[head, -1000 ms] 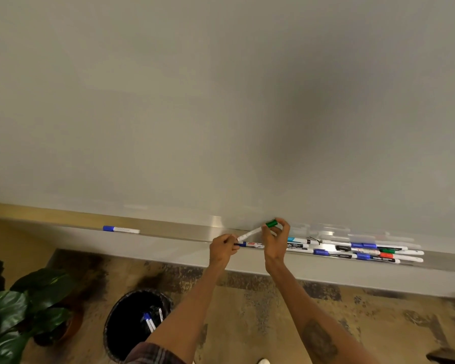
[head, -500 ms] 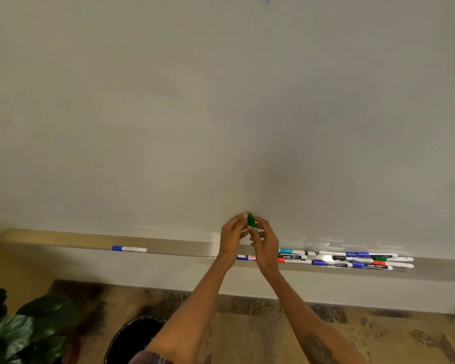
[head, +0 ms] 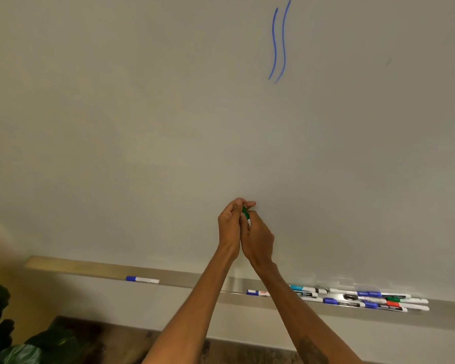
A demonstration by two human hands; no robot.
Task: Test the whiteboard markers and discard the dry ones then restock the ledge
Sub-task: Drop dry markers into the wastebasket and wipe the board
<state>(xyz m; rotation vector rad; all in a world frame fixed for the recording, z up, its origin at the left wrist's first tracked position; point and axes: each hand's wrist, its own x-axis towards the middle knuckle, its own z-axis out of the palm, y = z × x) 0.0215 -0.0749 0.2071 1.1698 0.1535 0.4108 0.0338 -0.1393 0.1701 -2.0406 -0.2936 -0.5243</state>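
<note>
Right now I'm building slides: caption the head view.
Left hand and right hand hold a green marker before the whiteboard.

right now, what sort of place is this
Likely a meeting room or classroom: a wide wall whiteboard with blue test strokes, a metal ledge holding a cluster of markers, and a leafy plant at lower left.

Office/mtg rm: wall whiteboard (head: 142,127) w/ marker ledge (head: 90,269), potted plant (head: 0,337).
</note>
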